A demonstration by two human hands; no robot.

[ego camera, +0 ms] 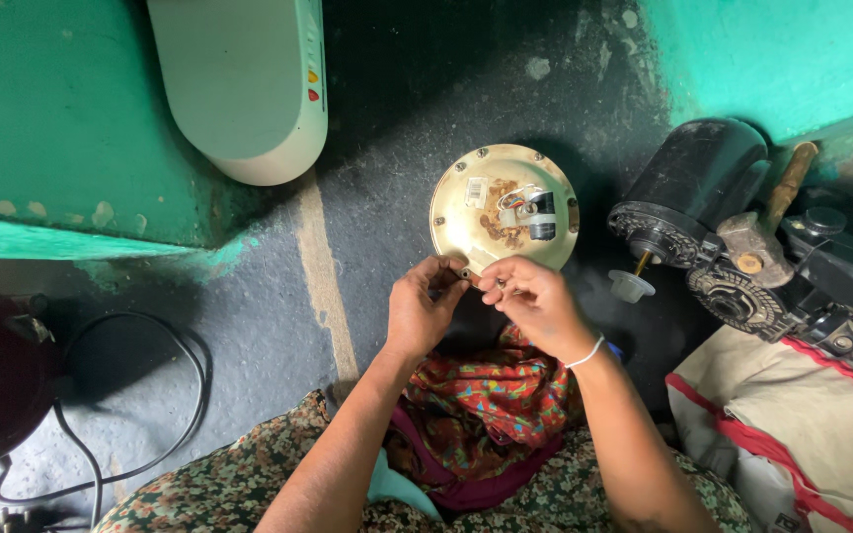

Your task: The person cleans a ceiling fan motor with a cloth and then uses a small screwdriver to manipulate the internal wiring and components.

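Dark concrete floor is lying below as my left hand (421,311) and right hand (535,299) are pinching the stiff, rusty round metal plate (503,207) together by its lower rim.

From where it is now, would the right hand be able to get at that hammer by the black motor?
Probably yes. The right hand is at the round metal plate, and the hammer lies on the black motor to its right, uncovered. Only a small white cap sits between them, low on the floor.
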